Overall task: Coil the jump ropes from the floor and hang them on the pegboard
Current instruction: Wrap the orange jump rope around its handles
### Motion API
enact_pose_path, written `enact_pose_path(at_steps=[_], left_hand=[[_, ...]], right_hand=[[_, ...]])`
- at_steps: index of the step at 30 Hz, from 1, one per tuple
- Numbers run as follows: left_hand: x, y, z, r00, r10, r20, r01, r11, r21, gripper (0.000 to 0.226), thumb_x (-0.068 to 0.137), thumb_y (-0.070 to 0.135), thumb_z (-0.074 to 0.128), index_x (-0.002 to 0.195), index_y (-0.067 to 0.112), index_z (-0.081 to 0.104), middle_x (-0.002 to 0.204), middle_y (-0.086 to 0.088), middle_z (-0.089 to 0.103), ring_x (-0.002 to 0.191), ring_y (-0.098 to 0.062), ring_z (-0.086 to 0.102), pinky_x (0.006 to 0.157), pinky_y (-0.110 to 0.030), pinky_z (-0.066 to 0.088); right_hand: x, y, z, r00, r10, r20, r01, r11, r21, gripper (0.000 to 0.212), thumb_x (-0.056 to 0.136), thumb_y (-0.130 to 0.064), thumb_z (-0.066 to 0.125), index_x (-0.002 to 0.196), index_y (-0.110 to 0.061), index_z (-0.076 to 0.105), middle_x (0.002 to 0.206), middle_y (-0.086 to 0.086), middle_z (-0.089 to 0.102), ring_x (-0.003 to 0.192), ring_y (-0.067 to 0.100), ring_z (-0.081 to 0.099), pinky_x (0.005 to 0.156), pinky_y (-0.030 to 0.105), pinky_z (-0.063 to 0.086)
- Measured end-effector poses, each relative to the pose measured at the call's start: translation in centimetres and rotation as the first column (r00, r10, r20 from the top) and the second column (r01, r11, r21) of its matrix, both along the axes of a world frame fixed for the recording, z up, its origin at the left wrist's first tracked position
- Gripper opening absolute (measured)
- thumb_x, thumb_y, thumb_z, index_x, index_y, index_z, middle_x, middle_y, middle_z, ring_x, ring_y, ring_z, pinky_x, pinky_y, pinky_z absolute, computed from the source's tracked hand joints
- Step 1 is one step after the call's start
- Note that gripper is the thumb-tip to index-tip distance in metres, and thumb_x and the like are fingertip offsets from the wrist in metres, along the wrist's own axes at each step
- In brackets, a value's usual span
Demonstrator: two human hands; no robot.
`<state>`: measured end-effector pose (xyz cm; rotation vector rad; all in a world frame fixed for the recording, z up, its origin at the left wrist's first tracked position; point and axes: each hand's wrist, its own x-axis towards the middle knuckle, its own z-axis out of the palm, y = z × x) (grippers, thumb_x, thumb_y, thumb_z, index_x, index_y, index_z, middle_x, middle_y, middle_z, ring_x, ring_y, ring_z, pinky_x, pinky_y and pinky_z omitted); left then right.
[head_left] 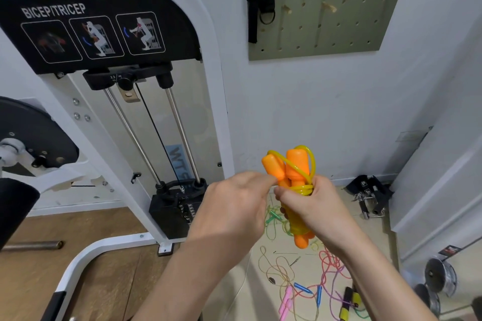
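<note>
An orange-handled jump rope [293, 167] with a yellow cord is bundled in front of me, the cord wound around both handles. My right hand [311, 206] grips the bundle around its middle. My left hand [238, 199] pinches the cord at the upper left of the bundle. The olive pegboard [347, 31] hangs on the wall above, with wooden pegs sticking out. Several loose jump ropes [307, 279] lie tangled on the floor below, with pink, blue, green and yellow-black handles.
A white bicep/tricep weight machine [135, 122] fills the left side. A black strap with a metal ring [260, 0] hangs at the pegboard's left edge. Black cable attachments [370, 195] lie by the wall, and metal weight plates [440, 279] sit at the right.
</note>
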<state>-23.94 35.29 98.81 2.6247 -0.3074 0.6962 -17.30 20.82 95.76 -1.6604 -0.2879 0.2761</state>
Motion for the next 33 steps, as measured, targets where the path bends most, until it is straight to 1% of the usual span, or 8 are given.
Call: enact_pose_path(at_steps=[4,9,15,20,22,26,30,33], left_hand=[[0.4,-0.2,0.6,0.994,-0.073,0.082,0.089,0.974,-0.209,0.023,0.074,0.004,0.07,0.093,0.016,0.073,0.098,0.008,0.065,0.083,-0.011,0.063,0.068,-0.029,0.054],[-0.1,0.4,2.6,0.909,-0.294,-0.294,0.038,0.763,-0.645,0.027,0.067,0.008,0.084,0.086,0.025,0.075,0.082,0.005,0.072,0.069,-0.011,0.068,0.066,-0.02,0.054],[0.0,0.8,3.9,0.813,-0.409,-0.414,0.005,0.717,-0.697,0.034,0.054,0.001,0.089,0.079,0.016,0.07,0.065,0.001,0.065,0.05,-0.009,0.055,0.054,-0.021,0.047],[-0.1,0.9,3.2,0.838,-0.392,-0.38,0.027,0.725,-0.688,0.023,0.058,0.001,0.087,0.076,0.011,0.077,0.071,-0.002,0.064,0.066,-0.017,0.065,0.062,-0.029,0.055],[0.1,0.6,2.3,0.934,-0.274,-0.229,0.099,0.815,-0.571,0.018,0.066,0.007,0.084,0.077,0.019,0.077,0.08,0.003,0.065,0.072,-0.018,0.065,0.066,-0.037,0.056],[0.7,0.3,1.2,0.992,-0.111,0.054,0.104,0.987,0.126,0.024,0.086,0.034,0.051,0.084,0.018,0.069,0.095,0.005,0.063,0.073,-0.018,0.055,0.057,-0.034,0.051],[0.2,-0.1,1.0,0.991,-0.052,-0.121,0.022,0.972,-0.234,0.024,0.093,0.034,0.042,0.102,0.024,0.062,0.081,0.013,0.062,0.076,-0.008,0.056,0.066,-0.018,0.043],[0.9,-0.7,0.3,0.988,-0.089,-0.127,-0.04,0.646,-0.762,0.02,0.09,0.031,0.058,0.11,0.033,0.062,0.068,-0.003,0.066,0.057,-0.005,0.054,0.061,-0.015,0.045]], right_hand=[[-0.2,0.2,0.6,0.996,0.039,0.083,-0.035,0.998,-0.058,0.035,0.08,-0.014,0.071,0.056,-0.021,0.048,0.052,-0.003,0.042,0.052,0.014,0.039,0.051,0.026,0.035],[0.2,-0.3,0.6,0.998,0.037,-0.053,-0.035,0.999,0.023,0.034,0.08,-0.007,0.069,0.055,-0.017,0.048,0.05,0.006,0.045,0.044,0.018,0.044,0.044,0.023,0.037],[-0.2,0.4,0.9,0.978,0.133,-0.162,-0.106,0.981,0.163,0.023,0.073,-0.01,0.064,0.051,-0.013,0.059,0.051,0.007,0.051,0.044,0.017,0.047,0.045,0.024,0.042],[0.3,0.2,1.3,0.97,0.13,-0.206,-0.084,0.973,0.216,0.018,0.082,-0.005,0.062,0.064,0.001,0.061,0.063,0.025,0.058,0.05,0.026,0.053,0.047,0.026,0.046],[0.5,0.3,1.0,0.973,0.096,-0.209,-0.05,0.975,0.215,0.019,0.084,-0.001,0.059,0.066,0.001,0.059,0.056,0.019,0.055,0.044,0.023,0.05,0.044,0.024,0.044],[0.7,0.8,0.0,0.976,0.053,-0.213,-0.004,0.974,0.225,0.022,0.084,-0.002,0.061,0.063,-0.004,0.058,0.056,0.017,0.053,0.048,0.025,0.052,0.048,0.028,0.045],[0.8,1.2,-0.1,0.977,0.015,-0.212,0.042,0.964,0.261,0.02,0.076,-0.013,0.068,0.075,0.006,0.061,0.067,0.022,0.058,0.054,0.029,0.055,0.052,0.032,0.047],[0.7,1.7,-0.1,0.976,-0.024,-0.216,0.086,0.956,0.28,0.037,0.073,-0.015,0.071,0.086,0.017,0.058,0.068,0.023,0.057,0.053,0.028,0.054,0.051,0.032,0.048]])
